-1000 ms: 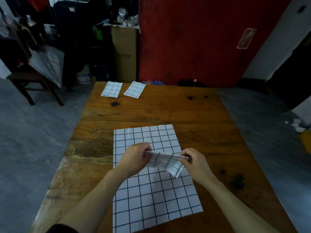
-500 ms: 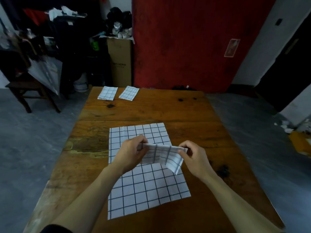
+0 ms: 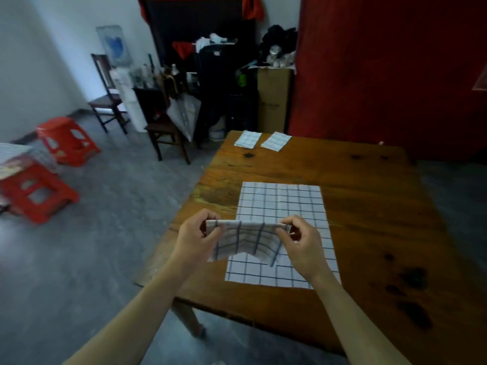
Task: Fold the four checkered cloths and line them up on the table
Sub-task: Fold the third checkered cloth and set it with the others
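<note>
A folded white cloth with dark checks (image 3: 246, 242) hangs in the air between my hands, above the table's near left part. My left hand (image 3: 196, 239) pinches its top left corner and my right hand (image 3: 303, 242) pinches its top right corner. Under it an unfolded checkered cloth (image 3: 282, 204) lies flat on the wooden table (image 3: 382, 219). Two folded checkered cloths sit side by side at the table's far left edge, one on the left (image 3: 247, 139) and one just to its right (image 3: 276, 141).
Left of the table on the grey floor stand two red plastic stools (image 3: 67, 139) (image 3: 34, 191) and dark wooden chairs (image 3: 166, 133). A cardboard box (image 3: 274, 98) and cluttered dark furniture stand behind the table. A red wall (image 3: 382, 69) rises behind the far edge.
The view has swung to the left, showing the floor and stools. My hands have lifted the folded cloth a little and pulled it taut and level between them.
</note>
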### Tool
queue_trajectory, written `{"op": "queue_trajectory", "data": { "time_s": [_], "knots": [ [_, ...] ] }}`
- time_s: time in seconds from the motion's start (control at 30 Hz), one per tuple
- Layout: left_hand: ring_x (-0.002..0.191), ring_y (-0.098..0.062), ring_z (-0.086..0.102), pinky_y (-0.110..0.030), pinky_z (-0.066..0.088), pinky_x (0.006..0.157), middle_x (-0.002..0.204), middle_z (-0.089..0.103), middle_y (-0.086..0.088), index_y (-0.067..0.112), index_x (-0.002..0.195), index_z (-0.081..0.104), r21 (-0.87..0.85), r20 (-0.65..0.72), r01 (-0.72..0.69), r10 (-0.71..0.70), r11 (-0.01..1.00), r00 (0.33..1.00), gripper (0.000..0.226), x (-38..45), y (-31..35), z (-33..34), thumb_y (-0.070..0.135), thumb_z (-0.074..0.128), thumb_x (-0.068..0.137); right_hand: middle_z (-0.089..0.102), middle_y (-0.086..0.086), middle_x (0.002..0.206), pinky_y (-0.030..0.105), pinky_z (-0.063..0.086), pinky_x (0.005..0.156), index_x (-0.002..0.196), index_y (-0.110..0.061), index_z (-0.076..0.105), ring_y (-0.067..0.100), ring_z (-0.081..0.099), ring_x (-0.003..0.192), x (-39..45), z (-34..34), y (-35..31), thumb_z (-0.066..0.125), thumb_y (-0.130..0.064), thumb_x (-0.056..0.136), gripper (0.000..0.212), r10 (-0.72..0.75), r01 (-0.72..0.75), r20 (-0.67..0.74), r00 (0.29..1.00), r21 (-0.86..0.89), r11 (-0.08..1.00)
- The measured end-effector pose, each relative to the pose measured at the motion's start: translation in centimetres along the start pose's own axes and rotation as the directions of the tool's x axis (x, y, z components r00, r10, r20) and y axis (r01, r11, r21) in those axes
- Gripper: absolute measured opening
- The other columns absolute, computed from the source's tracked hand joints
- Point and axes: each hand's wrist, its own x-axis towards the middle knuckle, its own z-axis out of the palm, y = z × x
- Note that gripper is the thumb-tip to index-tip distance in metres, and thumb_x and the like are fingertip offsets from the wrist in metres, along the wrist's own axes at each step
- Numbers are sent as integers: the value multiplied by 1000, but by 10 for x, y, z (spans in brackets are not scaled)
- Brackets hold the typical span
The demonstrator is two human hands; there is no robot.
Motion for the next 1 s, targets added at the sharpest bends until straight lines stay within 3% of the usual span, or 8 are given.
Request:
{"op": "queue_trajectory", "data": {
  "time_s": [0.1,0.2,0.3,0.43,0.67,0.87,1.0],
  "knots": [
    [59,3,53,-12,41,54,63,55,13,30,79,57,79,-61,3,2,997,998,20,-11,-14,-46,17,70,89,63,-8,83,25,55,67,90,-25,64,10,62,81,-6,33,-22,65,-20,94,7,1,-3,51,999,55,999],
    [60,1,54,-14,42,55,65,58,16,30,78,57,53,-82,-23,27,998,996,24,-24,-29,-86,14,70,89,63,-7,84,33,57,70,90,-24,65,11,62,82,-4,64,-47,65,-20,94,5,-26,22,106,994,40,999],
    [60,-1,55,-15,43,56,68,59,19,27,77,56,49,-107,-37,42,998,993,25,-35,-51,-129,9,69,89,64,-9,85,29,54,69,90,-26,66,11,62,82,10,103,-77,65,-18,93,9,-54,50,137,989,36,998],
    [62,-8,55,-23,45,55,70,59,7,20,80,60,111,-110,-37,49,993,993,15,-44,-102,-211,12,68,90,67,-8,86,30,57,73,90,-24,70,11,65,85,30,191,-123,68,-13,90,11,-81,73,178,981,52,996],
    [64,-16,59,-27,48,57,71,62,6,24,80,61,135,-209,23,6,991,978,16,-52,-183,-355,13,69,89,68,-4,87,27,56,71,89,-20,71,12,66,83,46,344,-188,71,-14,88,6,-128,105,267,955,99,990],
    [61,-26,57,-39,47,57,71,61,2,21,79,60,116,-252,54,-24,992,967,17,-16,-234,-431,10,70,88,69,-1,82,24,54,69,84,-20,71,13,66,77,91,434,-203,74,-12,86,9,-145,98,313,939,159,982],
    [60,-26,56,-37,45,56,69,61,-1,18,77,61,147,-313,112,-61,983,948,17,30,-271,-459,7,70,87,67,-5,79,23,51,65,79,-26,69,11,64,73,146,497,-196,75,-10,85,18,-212,184,289,933,121,975]
  ]
}}
